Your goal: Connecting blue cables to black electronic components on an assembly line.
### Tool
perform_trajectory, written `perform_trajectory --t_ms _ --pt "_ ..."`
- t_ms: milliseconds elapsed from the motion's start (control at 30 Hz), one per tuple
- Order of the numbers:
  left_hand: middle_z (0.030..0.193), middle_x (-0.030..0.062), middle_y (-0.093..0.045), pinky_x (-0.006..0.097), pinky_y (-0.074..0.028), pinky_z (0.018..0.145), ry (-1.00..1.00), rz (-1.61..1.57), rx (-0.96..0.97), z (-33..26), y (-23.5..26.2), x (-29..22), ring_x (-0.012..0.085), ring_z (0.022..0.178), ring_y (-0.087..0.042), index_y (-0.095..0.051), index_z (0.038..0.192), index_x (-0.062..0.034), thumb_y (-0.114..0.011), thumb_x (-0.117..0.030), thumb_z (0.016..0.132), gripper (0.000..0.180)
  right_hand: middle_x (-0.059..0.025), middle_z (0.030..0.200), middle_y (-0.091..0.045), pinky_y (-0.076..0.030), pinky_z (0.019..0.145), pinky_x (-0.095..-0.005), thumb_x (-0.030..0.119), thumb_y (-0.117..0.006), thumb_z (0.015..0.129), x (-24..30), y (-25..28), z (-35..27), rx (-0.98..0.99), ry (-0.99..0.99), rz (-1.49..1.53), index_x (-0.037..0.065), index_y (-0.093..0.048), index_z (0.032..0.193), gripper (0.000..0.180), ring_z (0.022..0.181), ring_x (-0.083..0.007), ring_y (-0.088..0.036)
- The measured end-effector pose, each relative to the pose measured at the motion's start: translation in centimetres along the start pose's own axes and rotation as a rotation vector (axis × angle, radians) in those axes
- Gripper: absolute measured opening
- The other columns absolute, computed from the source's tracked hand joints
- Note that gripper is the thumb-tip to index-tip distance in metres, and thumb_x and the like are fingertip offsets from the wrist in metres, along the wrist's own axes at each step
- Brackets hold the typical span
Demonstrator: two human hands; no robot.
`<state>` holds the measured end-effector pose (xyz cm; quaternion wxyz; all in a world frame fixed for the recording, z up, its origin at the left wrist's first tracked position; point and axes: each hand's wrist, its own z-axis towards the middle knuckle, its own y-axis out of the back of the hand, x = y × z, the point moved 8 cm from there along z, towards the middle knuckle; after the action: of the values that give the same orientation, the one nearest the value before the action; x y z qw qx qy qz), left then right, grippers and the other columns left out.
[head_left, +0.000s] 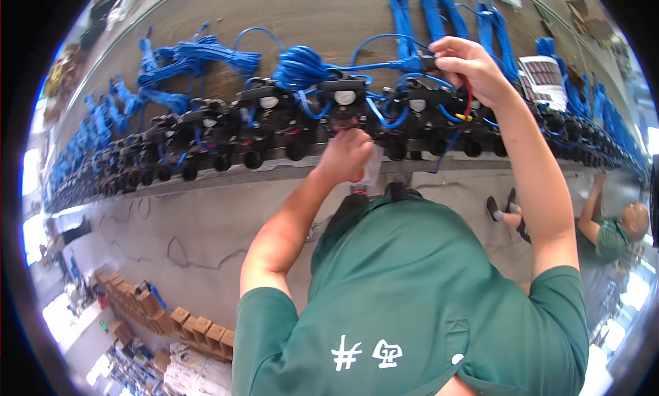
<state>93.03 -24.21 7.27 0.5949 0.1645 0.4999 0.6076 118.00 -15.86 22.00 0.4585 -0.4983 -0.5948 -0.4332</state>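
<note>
My right hand [473, 68] is raised over the row of devices, thumb and fingers closed on a small black plug [427, 62]. A blue cable runs from the plug to a wound coil of blue cable [300, 68] on the left. Below the right hand hangs a red wire [469, 99] with a yellow end. My left hand [348, 156] is closed at the front edge, under a black device [341, 97] with a round pale face. What its fingers hold is hidden. A translucent plastic piece [373, 167] shows beside that hand.
Black devices stand in a long row along the front edge of the table [329, 12]. Several blue cable bundles [495, 36] lie behind them. A printed sheet [544, 82] lies at right. Another person [611, 224] is farther right. Brown cartons [202, 329] stand on the floor at lower left.
</note>
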Motion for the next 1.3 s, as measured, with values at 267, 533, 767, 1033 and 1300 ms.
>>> perform_trajectory --t_ms 267,533,767,1033,1300 --pt "0.101 -0.0006 -0.063 0.042 -0.048 0.091 0.081 0.166 -0.028 -1.9 -4.4 1.5 0.0233 0.106 -0.059 -0.063 0.087 -0.0128 -0.069 -0.016 0.076 0.013 -0.0036 0.089 -0.068 -0.048 0.064 -0.0218 0.015 -0.072 0.094 0.1 0.0 -0.3 0.014 0.049 -0.117 -0.002 -0.067 0.121 0.033 0.07 -0.0072 -0.06" --pt "0.112 0.0015 -0.065 0.044 -0.047 0.098 0.22 0.166 -0.02 -3.5 -3.3 -0.4 0.0264 0.116 -0.058 -0.066 0.095 -0.0115 -0.07 -0.013 0.083 0.013 -0.0006 0.078 -0.067 -0.047 0.056 -0.0212 0.007 -0.069 0.095 -0.3 -0.4 0.3 0.029 0.088 -0.082 0.0 -0.069 0.111 0.018 0.062 -0.0065 -0.061" --pt "0.118 0.0136 -0.067 0.045 -0.046 0.1 0.701 0.177 -0.34 -18.6 -1.2 -7.4 0.0324 0.114 -0.06 -0.068 0.109 -0.0052 -0.067 -0.014 0.091 0.02 -0.0057 0.076 -0.069 -0.046 0.049 -0.0241 0.004 -0.069 0.091 1.1 0.1 -0.2 0.005 0.187 -0.117 -0.003 -0.071 0.106 0.017 0.055 -0.0105 -0.06" --pt "0.096 0.0181 -0.069 0.041 -0.051 0.084 1.712 0.014 -0.47 -52.4 -6.3 -30.6 0.0314 0.088 -0.063 -0.067 0.102 0.003 -0.06 -0.025 0.102 0.029 -0.009 0.081 -0.071 -0.048 0.054 -0.0257 0.006 -0.068 0.091 0.1 0.5 0.6 0.028 0.19 -0.118 -0.002 -0.072 0.105 0.016 0.061 -0.0129 -0.062" --pt "0.085 0.0188 -0.066 0.042 -0.05 0.074 2.191 -0.155 -0.437 -63.5 -12.7 -55.1 0.0296 0.078 -0.061 -0.063 0.092 0.0063 -0.05 -0.031 0.101 0.04 -0.0073 0.078 -0.07 -0.049 0.052 -0.026 0.01 -0.069 0.093 1.0 -1.3 -0.2 0.013 0.212 -0.202 -0.001 -0.072 0.103 0.015 0.061 -0.0123 -0.063"
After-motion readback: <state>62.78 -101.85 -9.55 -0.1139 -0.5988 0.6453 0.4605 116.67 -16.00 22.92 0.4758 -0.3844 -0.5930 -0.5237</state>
